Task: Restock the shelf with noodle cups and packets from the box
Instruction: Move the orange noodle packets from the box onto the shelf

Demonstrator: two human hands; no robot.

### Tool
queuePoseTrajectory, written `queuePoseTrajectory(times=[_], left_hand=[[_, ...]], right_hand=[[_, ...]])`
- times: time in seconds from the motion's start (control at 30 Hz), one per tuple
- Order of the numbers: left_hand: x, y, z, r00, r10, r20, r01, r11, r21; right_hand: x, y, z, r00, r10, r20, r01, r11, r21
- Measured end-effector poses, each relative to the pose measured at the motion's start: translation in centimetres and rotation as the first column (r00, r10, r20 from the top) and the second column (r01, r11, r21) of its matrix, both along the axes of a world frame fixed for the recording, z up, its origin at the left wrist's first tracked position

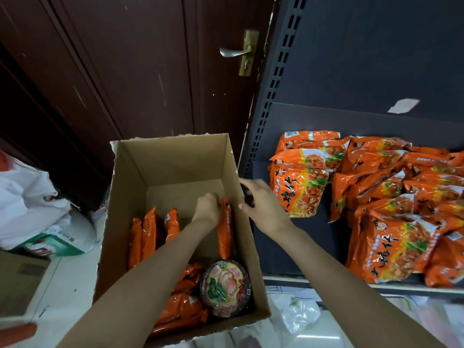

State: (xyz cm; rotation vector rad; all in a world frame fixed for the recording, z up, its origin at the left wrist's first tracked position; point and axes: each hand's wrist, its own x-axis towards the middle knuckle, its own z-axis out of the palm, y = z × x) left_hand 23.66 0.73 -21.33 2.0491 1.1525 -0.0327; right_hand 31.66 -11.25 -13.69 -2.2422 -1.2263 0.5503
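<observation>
Left hand (208, 208) inside the box (130, 172), fingers curled on an upright orange packet (224, 232), fingertips hidden behind it, right hand (261, 202) over the box's right wall, fingers loosely spread, noodle cup (225, 288) below the left wrist, packets (391, 197) heaped on the shelf (313, 237) right of the right hand, their writing unreadable.

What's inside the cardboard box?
Orange noodle packets standing on edge, more packets lying flat near the front, and one noodle cup. The left hand grips a packet. The arm hides part of the box floor.
</observation>
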Motion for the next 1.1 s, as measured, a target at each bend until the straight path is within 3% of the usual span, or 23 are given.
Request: queuePoseTrajectory(times=[0.07,0.17,0.3,0.5,0.73,0.9,1.1], left_hand=[[-1.7,0.8,1.3,0.998,0.026,0.065,-0.029,0.998,0.051],[-5.1,2.4,3.7,0.973,0.088,0.212,-0.117,0.985,0.129],[-9.7,4.3,7.7,0.907,0.155,0.391,-0.243,0.952,0.188],[-14.9,6.3,9.6,0.793,0.242,0.56,-0.405,0.895,0.188],[-17.6,7.3,9.5,0.747,0.238,0.621,-0.445,0.873,0.201],[-18.5,8.1,8.8,0.745,0.277,0.607,-0.445,0.884,0.143],[-19.3,8.6,8.4,0.741,0.285,0.608,-0.446,0.885,0.13]], right_hand=[[-0.7,0.5,0.3,0.995,0.029,0.1,-0.031,0.999,0.021],[-2.2,1.9,0.7,0.991,0.058,0.117,-0.068,0.994,0.09],[-4.5,4.2,0.8,0.999,0.037,0.034,-0.04,0.993,0.113],[-7.7,6.9,-1.6,0.987,-0.004,-0.158,-0.007,0.997,-0.075],[-10.7,9.7,-5.8,0.961,-0.106,-0.257,0.021,0.95,-0.31],[-12.4,11.0,-7.5,0.938,-0.148,-0.315,0.035,0.941,-0.336],[-12.5,11.4,-8.3,0.965,-0.188,-0.184,0.103,0.913,-0.396]])
